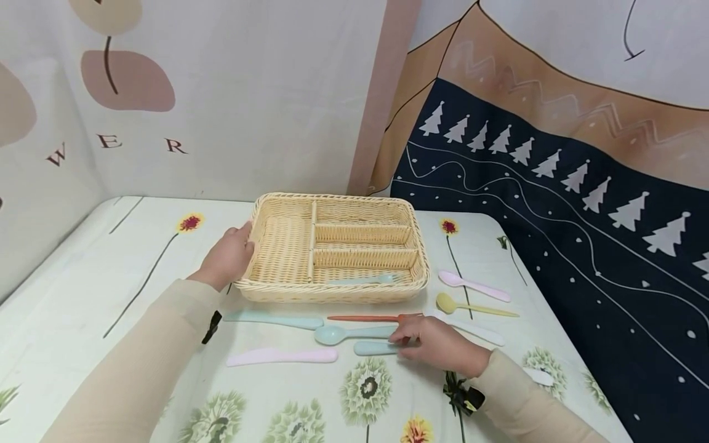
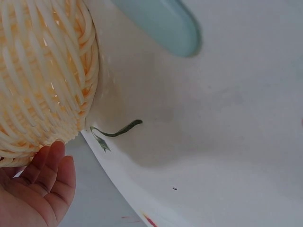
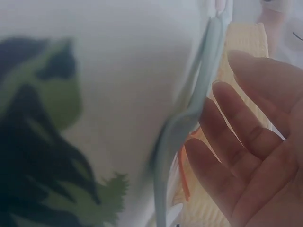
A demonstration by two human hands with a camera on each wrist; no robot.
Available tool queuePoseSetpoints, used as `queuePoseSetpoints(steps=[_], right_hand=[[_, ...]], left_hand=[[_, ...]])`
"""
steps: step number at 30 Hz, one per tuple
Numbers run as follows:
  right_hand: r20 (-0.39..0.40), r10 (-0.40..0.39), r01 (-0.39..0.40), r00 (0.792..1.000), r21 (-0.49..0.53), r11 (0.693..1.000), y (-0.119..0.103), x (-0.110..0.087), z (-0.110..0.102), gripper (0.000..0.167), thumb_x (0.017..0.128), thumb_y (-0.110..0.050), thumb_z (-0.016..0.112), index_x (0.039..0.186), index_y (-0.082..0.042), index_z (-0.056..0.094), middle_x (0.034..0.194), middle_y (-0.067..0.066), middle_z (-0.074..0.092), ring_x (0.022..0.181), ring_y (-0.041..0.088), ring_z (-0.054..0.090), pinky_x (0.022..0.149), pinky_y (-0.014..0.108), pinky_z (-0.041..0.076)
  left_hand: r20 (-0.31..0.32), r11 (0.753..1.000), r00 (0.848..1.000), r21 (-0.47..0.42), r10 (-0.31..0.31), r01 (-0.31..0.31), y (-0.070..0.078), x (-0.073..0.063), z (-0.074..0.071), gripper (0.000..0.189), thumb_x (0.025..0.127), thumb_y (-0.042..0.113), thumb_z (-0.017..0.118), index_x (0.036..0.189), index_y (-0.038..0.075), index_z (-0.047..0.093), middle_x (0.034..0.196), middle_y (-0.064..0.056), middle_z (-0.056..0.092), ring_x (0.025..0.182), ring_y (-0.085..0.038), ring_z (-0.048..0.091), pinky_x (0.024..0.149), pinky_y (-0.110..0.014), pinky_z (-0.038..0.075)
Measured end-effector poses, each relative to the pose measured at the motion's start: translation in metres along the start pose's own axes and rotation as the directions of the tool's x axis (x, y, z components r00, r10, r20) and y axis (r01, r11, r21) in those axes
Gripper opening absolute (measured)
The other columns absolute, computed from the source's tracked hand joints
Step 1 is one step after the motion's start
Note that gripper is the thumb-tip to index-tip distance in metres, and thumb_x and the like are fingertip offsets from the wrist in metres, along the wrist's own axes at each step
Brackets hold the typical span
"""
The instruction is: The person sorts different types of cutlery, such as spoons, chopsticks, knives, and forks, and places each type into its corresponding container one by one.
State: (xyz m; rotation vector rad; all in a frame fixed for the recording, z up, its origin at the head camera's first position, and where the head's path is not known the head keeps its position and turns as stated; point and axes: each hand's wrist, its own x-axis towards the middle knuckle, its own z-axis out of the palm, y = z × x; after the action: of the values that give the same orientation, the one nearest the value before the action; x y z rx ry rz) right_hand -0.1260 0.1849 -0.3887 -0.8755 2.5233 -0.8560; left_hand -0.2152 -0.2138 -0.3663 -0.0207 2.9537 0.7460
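Head view shows a person seated at a table (image 1: 83,277) covered with a flower-print cloth, with a woven wicker cutlery basket (image 1: 332,294) standing in the middle of it. The left hand (image 1: 228,257) rests against the basket's left end wall, fingers straight and relaxed along the weave rather than curled round it; the left wrist view confirms this, with the fingertips (image 2: 49,158) just touching the basket's rounded corner. Inside the basket, in the front long compartment, lies one pale blue utensil (image 1: 362,280) (too faint to tell which kind).

In front of the basket, loose plastic cutlery lies on the cloth. The right hand (image 1: 437,341) lies flat over the right ends of a pale blue spoon (image 1: 338,335) and a short pale blue piece (image 1: 372,348), fingers stretched out and touching them. I cannot tell whether anything is pinched. The right wrist view shows the palm open, fingers (image 3: 236,118) spread beside a pale blue handle.

An orange utensil (image 1: 362,318) lies just beyond the spoon. To the left are a pale blue knife (image 1: 274,319) and a pink knife (image 1: 282,356). To the right lie a pink spoon (image 1: 473,285), a yellow spoon (image 1: 473,307) and a white utensil (image 1: 479,333).
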Motion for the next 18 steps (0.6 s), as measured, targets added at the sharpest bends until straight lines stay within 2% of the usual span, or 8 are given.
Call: queuePoseSetpoints(steps=[3, 11, 18], right_hand=[[0.006, -0.002, 0.002, 1.000, -0.027, 1.000, 0.0011, -0.0012, 0.0018, 0.023, 0.084, -0.012, 0.075, 0.106, -0.016, 0.074, 0.109, -0.007, 0.069, 0.125, 0.029, 0.051, 0.101, 0.038, 0.043], [0.008, -0.034, 0.035, 0.999, -0.175, 0.984, -0.0001, -0.0006, 0.0043, 0.023, 0.083, -0.011, 0.075, 0.105, -0.014, 0.074, 0.107, -0.006, 0.070, 0.122, 0.027, 0.054, 0.103, 0.039, 0.041], [0.008, -0.074, 0.073, 0.997, -0.299, 0.951, -0.0027, 0.0014, 0.0060, 0.024, 0.083, -0.007, 0.074, 0.107, -0.011, 0.073, 0.105, -0.002, 0.068, 0.107, 0.020, 0.060, 0.092, 0.036, 0.048]], left_hand=[[0.000, 1.000, 1.000, 0.001, 0.000, 0.000, -0.0007, 0.0002, 0.0009, 0.056, 0.105, 0.016, 0.031, 0.152, -0.006, 0.009, 0.133, -0.032, 0.037, 0.101, -0.034, 0.048, 0.097, -0.051, 0.043], [-0.002, 1.000, 1.000, 0.000, 0.004, -0.004, -0.0003, 0.0009, 0.0009, 0.056, 0.105, 0.016, 0.031, 0.152, -0.006, 0.010, 0.136, -0.033, 0.035, 0.106, -0.036, 0.048, 0.100, -0.053, 0.041], [0.002, 1.000, 1.000, 0.001, 0.003, -0.003, 0.0002, 0.0000, -0.0004, 0.056, 0.105, 0.016, 0.031, 0.152, -0.006, 0.009, 0.136, -0.033, 0.035, 0.106, -0.036, 0.048, 0.099, -0.053, 0.041]])
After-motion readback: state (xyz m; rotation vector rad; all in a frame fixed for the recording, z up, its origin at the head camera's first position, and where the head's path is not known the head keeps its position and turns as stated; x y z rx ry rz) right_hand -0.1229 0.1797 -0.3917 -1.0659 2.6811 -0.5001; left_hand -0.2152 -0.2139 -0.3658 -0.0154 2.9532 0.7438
